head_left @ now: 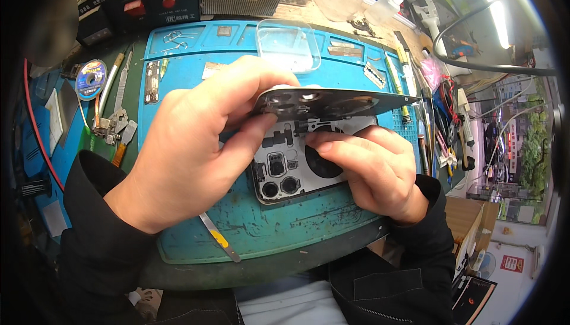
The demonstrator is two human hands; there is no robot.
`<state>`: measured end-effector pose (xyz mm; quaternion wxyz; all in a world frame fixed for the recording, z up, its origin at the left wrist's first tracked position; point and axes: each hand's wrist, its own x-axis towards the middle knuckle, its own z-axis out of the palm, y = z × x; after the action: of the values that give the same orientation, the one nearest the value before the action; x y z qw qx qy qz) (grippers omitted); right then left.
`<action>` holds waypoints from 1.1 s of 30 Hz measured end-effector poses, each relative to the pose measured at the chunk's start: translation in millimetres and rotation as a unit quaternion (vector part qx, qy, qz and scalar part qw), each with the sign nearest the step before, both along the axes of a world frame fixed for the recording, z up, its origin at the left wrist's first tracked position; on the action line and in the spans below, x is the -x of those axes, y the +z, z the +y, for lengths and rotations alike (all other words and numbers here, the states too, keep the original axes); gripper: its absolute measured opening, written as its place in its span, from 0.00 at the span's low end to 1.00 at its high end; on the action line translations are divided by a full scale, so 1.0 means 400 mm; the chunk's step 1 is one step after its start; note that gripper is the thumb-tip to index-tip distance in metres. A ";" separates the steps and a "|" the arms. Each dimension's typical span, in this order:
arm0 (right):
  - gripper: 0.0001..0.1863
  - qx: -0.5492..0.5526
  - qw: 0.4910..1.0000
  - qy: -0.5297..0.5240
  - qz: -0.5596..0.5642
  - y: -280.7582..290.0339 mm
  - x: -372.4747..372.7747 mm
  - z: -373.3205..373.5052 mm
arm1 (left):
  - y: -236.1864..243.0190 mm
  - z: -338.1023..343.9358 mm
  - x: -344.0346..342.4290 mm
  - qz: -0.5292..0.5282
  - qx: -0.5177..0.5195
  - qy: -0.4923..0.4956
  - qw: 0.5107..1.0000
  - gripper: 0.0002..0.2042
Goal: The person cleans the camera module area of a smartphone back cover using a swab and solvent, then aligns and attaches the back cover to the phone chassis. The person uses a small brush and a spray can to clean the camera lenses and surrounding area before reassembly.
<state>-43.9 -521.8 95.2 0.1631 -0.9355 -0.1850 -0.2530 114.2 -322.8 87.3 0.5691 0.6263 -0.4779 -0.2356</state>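
Observation:
My left hand (pixel 202 129) pinches the left end of a thin, dark, glossy panel (pixel 332 102) between thumb and fingers. The panel stands tilted on edge above an opened phone housing (pixel 261 191) with round lens openings and a black circular pad (pixel 323 161) inside. My right hand (pixel 380 173) is bent over the right part of the housing, fingers curled and fingertips against its inner face by the pad. The panel partly hides the housing's far side and the tips of my left fingers. Metal tweezers (pixel 218 239) with a yellow mark lie on the mat nearby.
A blue-green work mat (pixel 196 245) with compartments lies underneath. Beyond the hands stands a clear plastic box (pixel 288 49). Blades (pixel 374 75) are at its right, and a wire spool (pixel 91 79) and tools lie left. Pens and hand tools line the right; a black device (pixel 142 4) stands behind.

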 end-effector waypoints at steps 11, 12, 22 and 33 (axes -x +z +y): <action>0.20 0.014 1.000 -0.001 -0.006 -0.015 -0.009 -0.006 | -0.005 0.002 -0.001 -0.002 0.008 -0.001 1.000 0.18; 0.20 0.017 1.000 -0.006 0.002 -0.010 -0.007 -0.003 | -0.006 0.003 -0.002 -0.003 0.010 -0.004 1.000 0.18; 0.17 0.020 1.000 0.002 -0.004 -0.018 -0.016 -0.006 | -0.014 0.001 -0.003 -0.009 0.020 -0.004 1.000 0.18; 0.18 0.033 0.999 0.006 -0.016 -0.022 -0.021 -0.005 | -0.015 0.000 -0.004 -0.014 0.030 -0.008 0.999 0.18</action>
<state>-35.6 -523.7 86.6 0.1305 -0.9350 -0.2012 -0.2612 116.0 -322.8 81.3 0.5786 0.6085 -0.4978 -0.2172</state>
